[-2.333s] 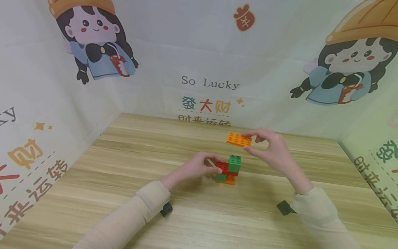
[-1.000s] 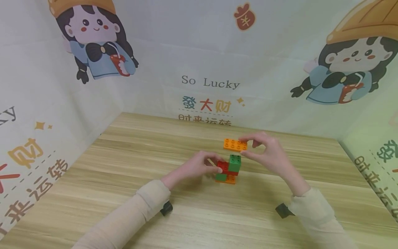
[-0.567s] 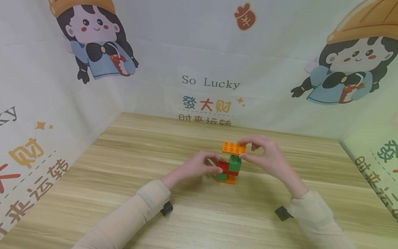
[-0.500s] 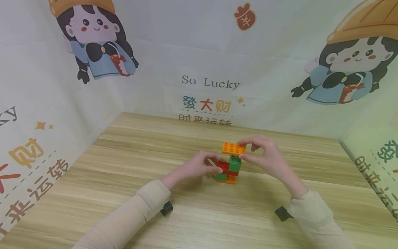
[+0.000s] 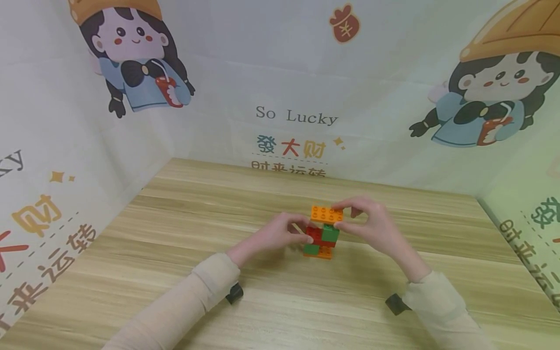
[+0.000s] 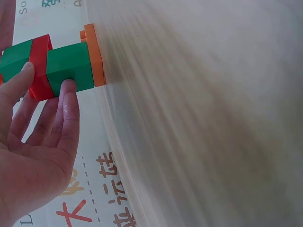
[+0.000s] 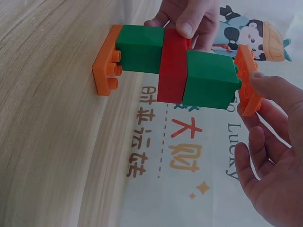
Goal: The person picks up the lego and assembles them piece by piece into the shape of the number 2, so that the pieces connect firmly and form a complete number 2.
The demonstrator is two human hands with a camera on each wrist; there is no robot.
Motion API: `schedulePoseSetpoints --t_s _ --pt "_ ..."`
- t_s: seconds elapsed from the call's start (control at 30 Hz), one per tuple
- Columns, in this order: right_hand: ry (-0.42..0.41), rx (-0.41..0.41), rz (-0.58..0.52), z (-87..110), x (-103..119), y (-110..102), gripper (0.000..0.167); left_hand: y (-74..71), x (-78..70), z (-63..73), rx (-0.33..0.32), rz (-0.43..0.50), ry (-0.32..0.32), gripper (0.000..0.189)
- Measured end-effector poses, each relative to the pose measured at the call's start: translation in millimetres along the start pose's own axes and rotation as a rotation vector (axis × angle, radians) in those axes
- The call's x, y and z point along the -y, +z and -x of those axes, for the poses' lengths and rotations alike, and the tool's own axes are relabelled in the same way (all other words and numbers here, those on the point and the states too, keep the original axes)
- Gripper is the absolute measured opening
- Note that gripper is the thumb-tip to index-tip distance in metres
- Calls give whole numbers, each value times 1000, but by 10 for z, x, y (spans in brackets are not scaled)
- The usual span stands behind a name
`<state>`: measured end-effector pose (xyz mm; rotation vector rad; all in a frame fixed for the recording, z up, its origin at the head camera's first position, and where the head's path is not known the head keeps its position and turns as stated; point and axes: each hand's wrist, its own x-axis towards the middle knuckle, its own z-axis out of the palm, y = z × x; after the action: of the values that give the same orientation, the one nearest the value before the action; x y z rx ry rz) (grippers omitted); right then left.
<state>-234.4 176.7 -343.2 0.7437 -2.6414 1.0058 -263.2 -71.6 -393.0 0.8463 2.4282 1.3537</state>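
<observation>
A small tower of toy building bricks stands on the table: an orange plate brick [image 5: 325, 253] at the bottom, a green brick [image 6: 69, 61], a red brick [image 7: 171, 66] across it, and a second green brick [image 5: 330, 235] on the red one's right end. My left hand [image 5: 282, 232] holds the tower, thumb on the red brick and a fingertip under the lower green brick. Between thumb and fingers, my right hand [image 5: 369, 221] pinches another orange plate brick [image 5: 323, 214] just over the upper green brick. In the right wrist view it lies against or very near the studs; contact is unclear.
The wooden table [image 5: 271, 311] reaches back to a printed cloth backdrop [image 5: 284, 73], which also rises at both sides. A black device [image 5: 235, 293] shows under the left cuff, and another black device [image 5: 397, 304] beside the right cuff.
My right hand has brought the orange plate brick down and slightly left, from well above the tower to right over the upper green brick. The left hand and the tower have stayed in place.
</observation>
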Motion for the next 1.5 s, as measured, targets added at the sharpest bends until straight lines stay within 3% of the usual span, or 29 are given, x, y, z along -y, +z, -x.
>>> schedulePoseSetpoints --t_s 0.67,1.5 --pt "23 28 -24 19 -22 61 33 -2 23 -4 0 -4 1 30" --pt "-53 72 -46 23 -93 54 26 5 23 -10 -6 -10 -6 30"
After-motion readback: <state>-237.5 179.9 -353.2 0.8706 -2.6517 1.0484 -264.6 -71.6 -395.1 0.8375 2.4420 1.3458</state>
